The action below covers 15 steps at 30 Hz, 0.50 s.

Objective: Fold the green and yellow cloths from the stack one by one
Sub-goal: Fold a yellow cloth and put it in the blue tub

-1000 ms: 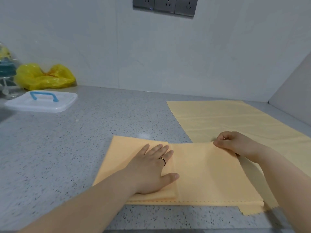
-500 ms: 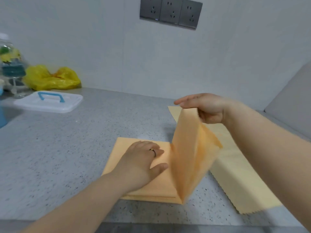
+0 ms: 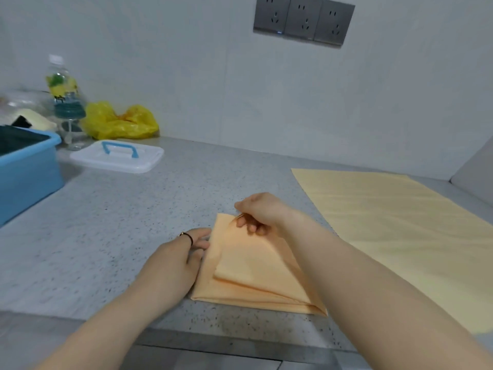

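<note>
The folded yellow cloth [image 3: 256,273] lies near the countertop's [image 3: 120,222] front edge and looks nearly finished. The right hand [image 3: 260,213] pinches its top flap's far corner, slightly raised. The left hand [image 3: 176,260] pinches the left edge with curled fingers. Just to the right, a spread yellow cloth [image 3: 400,222] waits unfolded. I see no green one.

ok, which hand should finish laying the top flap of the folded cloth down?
Right. The right hand pinches the raised flap at its far corner, so it likely only has to lower it. The left hand sits at the left edge of the folded cloth, off the flap, better placed for steadying.
</note>
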Available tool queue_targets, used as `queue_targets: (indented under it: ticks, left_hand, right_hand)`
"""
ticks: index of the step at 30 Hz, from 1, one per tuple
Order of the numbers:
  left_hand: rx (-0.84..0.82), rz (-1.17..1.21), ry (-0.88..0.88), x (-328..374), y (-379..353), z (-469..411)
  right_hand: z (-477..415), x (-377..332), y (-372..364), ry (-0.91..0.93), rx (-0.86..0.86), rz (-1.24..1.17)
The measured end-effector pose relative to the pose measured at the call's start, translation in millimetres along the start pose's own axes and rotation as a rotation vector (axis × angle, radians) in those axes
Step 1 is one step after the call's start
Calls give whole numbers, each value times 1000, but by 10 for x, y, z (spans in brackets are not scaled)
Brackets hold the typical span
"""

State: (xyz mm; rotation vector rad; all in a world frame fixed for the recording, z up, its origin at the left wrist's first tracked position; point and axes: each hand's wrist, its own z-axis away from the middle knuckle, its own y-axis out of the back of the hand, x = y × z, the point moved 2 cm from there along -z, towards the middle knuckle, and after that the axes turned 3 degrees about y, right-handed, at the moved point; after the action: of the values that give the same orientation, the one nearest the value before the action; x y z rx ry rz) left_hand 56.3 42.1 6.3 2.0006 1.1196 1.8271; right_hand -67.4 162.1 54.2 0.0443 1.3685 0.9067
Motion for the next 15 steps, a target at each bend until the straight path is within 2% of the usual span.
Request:
queue_targets:
  ticks: [2,4,7,8,10,12,15]
  left_hand:
    - [-23,26,23,-4,-7,10]
    - [-3,30,29,-16,-7,-1]
    - [11,12,33,36,-3,13]
    - [3,3,34,67,-14,21]
    - [-30,-18,35,128,-41,37]
    - [-63,-55,27,169,-80,45]
    - [-110,-82,34,201,-129,56]
  right_hand:
    - [41,-7,-40,55,11,-34]
    - [107,25,16,127,113,-42]
    - [258,241,224,180,360,331]
    - [325,349,278,168,395,469]
    - [414,551,310,124,337,605]
    - [436,697,256,106,227,623]
    - [415,761,160,137,182,687]
